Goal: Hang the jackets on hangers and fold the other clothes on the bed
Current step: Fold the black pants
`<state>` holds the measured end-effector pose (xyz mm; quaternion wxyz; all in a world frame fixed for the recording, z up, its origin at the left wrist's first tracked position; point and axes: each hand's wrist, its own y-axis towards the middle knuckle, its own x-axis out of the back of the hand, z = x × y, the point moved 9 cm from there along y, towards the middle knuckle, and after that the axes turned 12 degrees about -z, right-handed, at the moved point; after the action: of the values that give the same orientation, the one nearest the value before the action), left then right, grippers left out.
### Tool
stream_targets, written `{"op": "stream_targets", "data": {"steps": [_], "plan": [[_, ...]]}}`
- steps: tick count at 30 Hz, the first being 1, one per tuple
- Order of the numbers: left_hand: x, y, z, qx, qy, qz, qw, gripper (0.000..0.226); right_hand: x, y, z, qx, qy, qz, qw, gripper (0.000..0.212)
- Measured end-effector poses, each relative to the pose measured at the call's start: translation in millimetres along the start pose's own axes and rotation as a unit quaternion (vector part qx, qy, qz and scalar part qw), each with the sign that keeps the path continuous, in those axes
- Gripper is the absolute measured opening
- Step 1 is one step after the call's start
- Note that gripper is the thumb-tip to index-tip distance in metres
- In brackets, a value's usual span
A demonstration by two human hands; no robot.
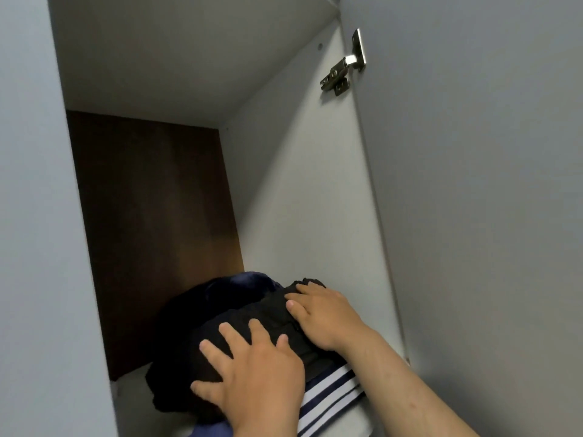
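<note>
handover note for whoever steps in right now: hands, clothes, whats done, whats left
Left hand: flat, fingers spread, pressing on the black garment that tops the stack.
Right hand: flat on the same garment, nearer the cupboard wall.
Stack: on the cupboard shelf, striped garment underneath.
Done: these pieces are folded and shelved.
Left: bed, jackets and hangers are out of view; check them.

We look into a white wardrobe compartment (299, 184), dark brown back panel (151, 216), white top board (189, 58), grey door (473, 184) open on rt w/ metal hinge (344, 69), grey panel (31, 216) on left, dim light inside.
</note>
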<state>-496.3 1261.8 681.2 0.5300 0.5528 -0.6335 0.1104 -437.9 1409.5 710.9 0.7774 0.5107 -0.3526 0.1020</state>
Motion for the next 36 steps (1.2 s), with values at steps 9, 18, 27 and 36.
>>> {"op": "stream_targets", "data": {"steps": [9,18,27,36], "plan": [[-28,3,8,0.010,-0.005,0.018,1.000,0.060,-40,-3,-28,-0.038,0.047,0.071,0.996,0.052],[-1,-18,6,-0.055,-0.057,-0.069,0.995,0.060,-6,-26,-17,-0.014,0.050,-0.053,0.997,0.046],[8,-83,79,0.170,-0.515,0.038,0.839,0.029,46,-166,38,-0.031,0.213,-0.229,0.949,0.017],[-2,-106,85,0.225,-0.667,0.109,0.702,0.053,6,-225,60,-0.201,0.310,-0.086,0.925,0.017]]}}
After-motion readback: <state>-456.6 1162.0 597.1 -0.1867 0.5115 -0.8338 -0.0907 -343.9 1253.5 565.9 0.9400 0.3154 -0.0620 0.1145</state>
